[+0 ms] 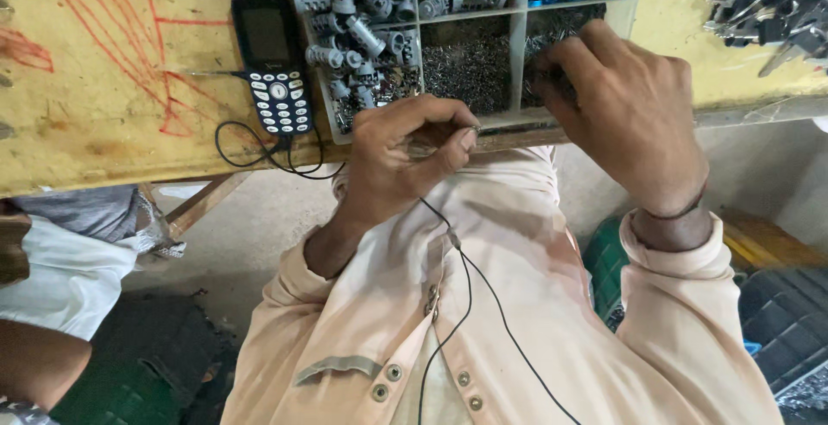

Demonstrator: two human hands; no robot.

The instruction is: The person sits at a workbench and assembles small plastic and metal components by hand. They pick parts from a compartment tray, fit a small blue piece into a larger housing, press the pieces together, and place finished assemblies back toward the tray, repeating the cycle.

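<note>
Fingers of the left hand (405, 153) were curled shut around a small metal part (423, 145) at the table's front edge, mostly hidden by the thumb. Right hand (625, 102) reached into the compartment tray (517, 41), fingertips buried among tiny dark pieces (470, 63); whether they pinched anything could not be told. Grey cylinders (358, 11) filled the left compartment. A keypad phone (274, 63) lay beside the tray, its black cable (466, 296) trailing down across the shirt.
</note>
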